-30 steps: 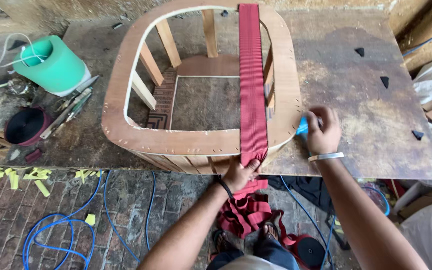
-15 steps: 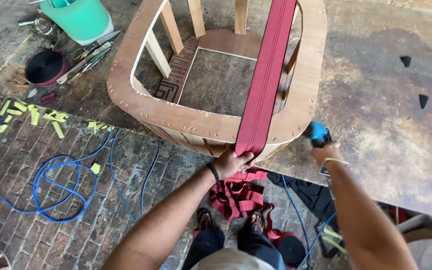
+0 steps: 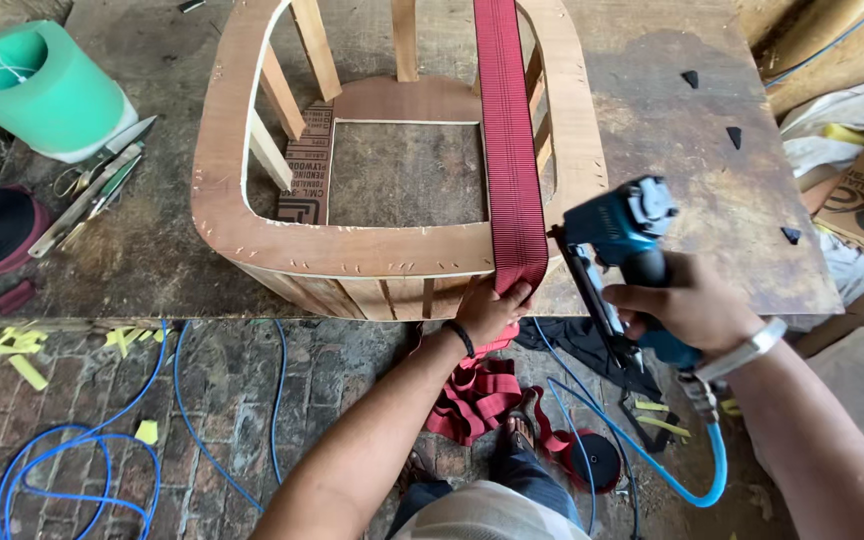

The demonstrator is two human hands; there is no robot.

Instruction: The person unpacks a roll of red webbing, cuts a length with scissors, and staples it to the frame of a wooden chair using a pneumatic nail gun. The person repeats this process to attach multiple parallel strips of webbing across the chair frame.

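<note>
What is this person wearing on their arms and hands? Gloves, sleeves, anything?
No gloves and no sleeves in view: both forearms are bare. The left hand has a thin black band at the wrist. The right hand has a pale, silvery bracelet at its wrist.

Left hand (image 3: 492,305) pinches downward; right hand (image 3: 687,305) fists, fingers (image 3: 642,298) curled.

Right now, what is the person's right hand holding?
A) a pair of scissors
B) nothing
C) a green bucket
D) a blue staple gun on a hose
D: the right hand grips a blue staple gun beside the red webbing strap, which the left hand presses against the wooden frame.
</note>
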